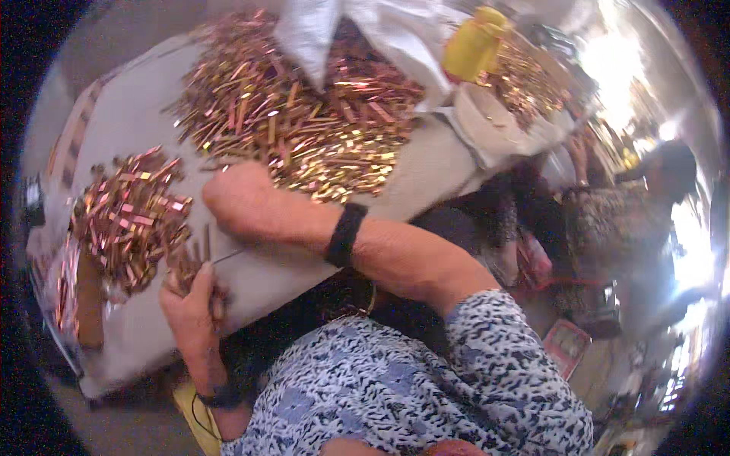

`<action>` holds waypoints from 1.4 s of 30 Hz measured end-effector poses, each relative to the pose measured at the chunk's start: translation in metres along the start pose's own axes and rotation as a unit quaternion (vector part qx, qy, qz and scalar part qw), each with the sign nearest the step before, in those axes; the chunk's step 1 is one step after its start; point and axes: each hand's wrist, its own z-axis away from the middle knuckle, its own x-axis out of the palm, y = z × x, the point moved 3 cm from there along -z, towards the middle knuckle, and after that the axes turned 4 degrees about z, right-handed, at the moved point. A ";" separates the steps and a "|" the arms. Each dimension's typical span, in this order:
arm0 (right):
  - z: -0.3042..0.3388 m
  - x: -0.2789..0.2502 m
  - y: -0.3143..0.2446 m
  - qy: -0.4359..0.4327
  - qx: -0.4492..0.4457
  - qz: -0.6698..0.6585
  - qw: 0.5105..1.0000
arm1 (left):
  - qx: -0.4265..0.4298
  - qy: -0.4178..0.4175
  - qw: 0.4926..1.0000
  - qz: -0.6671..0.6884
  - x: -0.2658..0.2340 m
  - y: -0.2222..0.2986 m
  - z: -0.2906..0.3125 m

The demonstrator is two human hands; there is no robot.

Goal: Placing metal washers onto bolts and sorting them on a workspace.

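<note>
My left hand (pixel 185 300) is closed round several thin copper-coloured sticks (pixel 196 247), whose ends stand up past the thumb. It is beside a small heap of shiny pink and copper sticks (pixel 137 213) on the table's left part. My right hand (pixel 237 194) reaches across to the left, its back turned up, at the near edge of a large heap of similar metallic sticks (pixel 304 106). The right fingers are hidden or blurred, so whether they grip anything does not show.
The pale table (pixel 426 163) has its near edge before my body. White sacking (pixel 380 30) hangs over the large heap's far side. A yellow container (pixel 475 45) stands far right beside an open pale sack (pixel 487 121) and more metallic pieces. Another person (pixel 616 220) sits at the right.
</note>
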 end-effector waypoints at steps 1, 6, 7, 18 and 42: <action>0.002 -0.001 -0.001 0.000 0.007 -0.009 1.000 | 0.007 0.016 1.000 -0.002 -0.001 0.003 0.002; 0.027 -0.011 0.010 0.051 0.022 -0.030 0.998 | 0.030 -0.007 1.000 0.004 0.009 0.001 0.006; 0.031 -0.008 0.012 0.072 0.043 -0.021 0.996 | 0.027 -0.018 0.999 -0.007 0.013 0.006 0.010; 0.113 -0.007 0.049 0.224 0.108 -0.171 0.953 | -0.032 -0.100 0.992 -0.076 0.028 -0.001 0.012; 0.141 -0.007 0.034 0.327 -0.022 -0.247 0.912 | -0.047 -0.141 0.982 -0.120 0.065 -0.002 0.021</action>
